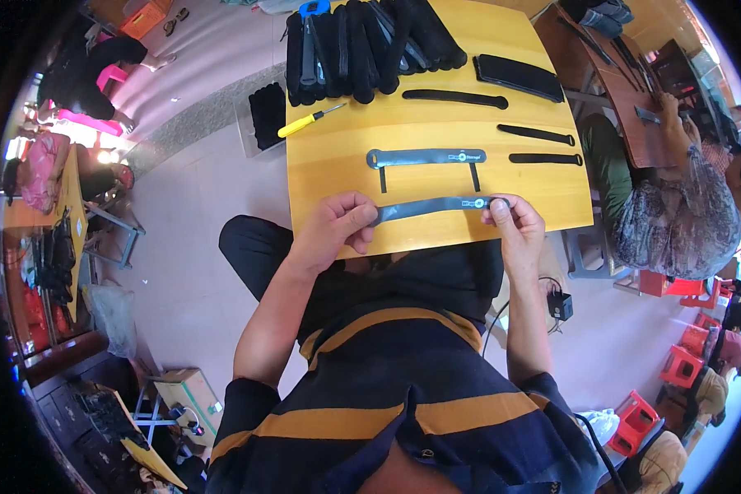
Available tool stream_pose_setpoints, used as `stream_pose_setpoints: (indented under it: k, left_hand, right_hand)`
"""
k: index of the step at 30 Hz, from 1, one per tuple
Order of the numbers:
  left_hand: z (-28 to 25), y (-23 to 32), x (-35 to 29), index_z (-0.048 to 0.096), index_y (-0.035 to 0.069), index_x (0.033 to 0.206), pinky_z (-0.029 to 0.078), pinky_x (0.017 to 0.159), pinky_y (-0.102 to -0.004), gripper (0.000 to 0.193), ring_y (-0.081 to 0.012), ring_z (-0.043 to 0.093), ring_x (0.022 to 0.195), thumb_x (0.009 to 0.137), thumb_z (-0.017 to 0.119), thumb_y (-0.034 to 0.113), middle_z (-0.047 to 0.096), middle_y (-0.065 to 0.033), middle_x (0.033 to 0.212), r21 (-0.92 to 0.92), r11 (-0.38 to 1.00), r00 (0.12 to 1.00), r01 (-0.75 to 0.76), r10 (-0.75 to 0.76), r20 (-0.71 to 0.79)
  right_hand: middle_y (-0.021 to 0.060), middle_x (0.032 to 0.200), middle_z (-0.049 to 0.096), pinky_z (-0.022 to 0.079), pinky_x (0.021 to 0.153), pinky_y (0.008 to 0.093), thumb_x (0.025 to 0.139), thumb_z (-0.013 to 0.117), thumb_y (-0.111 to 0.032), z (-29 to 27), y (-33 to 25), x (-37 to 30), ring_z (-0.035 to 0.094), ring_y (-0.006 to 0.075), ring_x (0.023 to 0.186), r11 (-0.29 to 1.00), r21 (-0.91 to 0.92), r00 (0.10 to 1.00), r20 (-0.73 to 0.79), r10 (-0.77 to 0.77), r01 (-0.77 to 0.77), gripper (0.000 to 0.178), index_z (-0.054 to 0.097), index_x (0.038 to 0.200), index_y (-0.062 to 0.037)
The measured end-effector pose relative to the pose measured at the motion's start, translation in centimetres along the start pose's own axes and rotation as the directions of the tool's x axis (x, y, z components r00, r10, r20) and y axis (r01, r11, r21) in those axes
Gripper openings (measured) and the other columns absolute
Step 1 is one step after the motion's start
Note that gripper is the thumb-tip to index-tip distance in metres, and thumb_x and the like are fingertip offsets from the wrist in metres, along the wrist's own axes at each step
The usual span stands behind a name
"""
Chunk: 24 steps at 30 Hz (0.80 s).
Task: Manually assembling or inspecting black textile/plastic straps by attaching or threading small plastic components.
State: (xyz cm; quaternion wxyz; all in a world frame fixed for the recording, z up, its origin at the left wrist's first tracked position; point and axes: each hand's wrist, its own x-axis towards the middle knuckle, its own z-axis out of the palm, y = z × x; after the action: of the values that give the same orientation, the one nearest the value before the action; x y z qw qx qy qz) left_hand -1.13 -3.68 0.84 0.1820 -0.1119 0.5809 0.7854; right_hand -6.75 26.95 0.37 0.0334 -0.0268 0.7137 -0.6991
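Grey strap [431, 207], pinched at both ends

Head view. We find the grey strap over the near part of the yellow table [329, 169], drawn out lengthwise with a slight bow; whether its underside touches the wood we cannot tell. The left hand [339, 226] has its thumb closed against the curled fingers on the left end. The right hand [515, 224] pinches the right end, thumb on top, just past a pale round mark.

Handling, by our judgement: very light, soft, easily bent, hardly fragile; the smooth face may slip a little. Best hold is 1 end per hand, thumb flat on the face, with light tension to keep it straight.

Materials: the face looks satiny, with a faint sheen. Beyond it lies a second grey strap [424, 157], round-ended, with a hole at its left end and 2 narrow dark strips [383, 180] [474, 177] below. We note matte black straps [455, 99] farther off, apparently fuzzy, a thick dark pile of straps [366, 53] at the far edge, and a tool with a glossy yellow handle [297, 125] and slim metal shaft.
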Motion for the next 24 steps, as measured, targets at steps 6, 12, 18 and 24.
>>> stream_pose_setpoints:
  k: [6,12,18,24]
  left_hand:
    - [-0.5,0.2,0.9,0.070,0.004,0.102,0.054,0.061,-0.0193,0.015,-0.0054,0.062,0.064,0.101,0.066,0.019,0.071,-0.0012,0.083,-0.091,0.996,1.000,-0.022,0.021,-0.010]
    - [-0.6,0.2,2.8,0.071,0.003,0.100,0.051,0.060,-0.0198,0.015,-0.0049,0.060,0.064,0.101,0.064,0.016,0.071,-0.0017,0.083,0.142,0.990,0.975,-0.012,0.043,-0.218]
    - [-0.7,0.3,4.4,0.070,0.004,0.101,0.049,0.060,-0.0203,0.017,-0.0050,0.060,0.064,0.102,0.062,0.019,0.072,-0.0009,0.086,0.167,0.985,0.965,0.050,-0.004,-0.261]
    - [-0.6,1.0,6.0,0.069,0.002,0.097,0.049,0.058,-0.0211,0.019,-0.0057,0.060,0.062,0.102,0.062,0.019,0.069,-0.0009,0.080,0.333,0.936,0.945,0.116,-0.001,-0.327]
  right_hand:
    - [0.0016,0.086,0.068,0.051,0.073,0.0229,0.103,0.065,-0.016,-0.1,0.5,1.6,0.062,0.0087,0.077,0.996,0.053,0.997,0.000,0.078,-0.078,0.018,0.071,0.103,0.0015]
    - [0.0026,0.088,0.071,0.055,0.073,0.0231,0.102,0.066,-0.014,-0.9,1.7,3.9,0.066,0.0088,0.077,0.998,-0.037,0.998,0.030,0.056,-0.054,0.015,0.071,0.108,-0.0013]
    - [-0.0010,0.084,0.068,0.052,0.072,0.0210,0.099,0.069,-0.008,-0.5,2.6,6.2,0.062,0.0060,0.077,0.998,-0.012,0.998,0.001,0.067,-0.067,0.012,0.071,0.108,-0.0003]
    - [-0.0018,0.087,0.067,0.051,0.070,0.0204,0.099,0.070,-0.009,-1.0,3.1,7.6,0.061,0.0056,0.077,0.993,-0.087,0.996,0.011,0.086,-0.085,0.013,0.073,0.109,-0.0020]
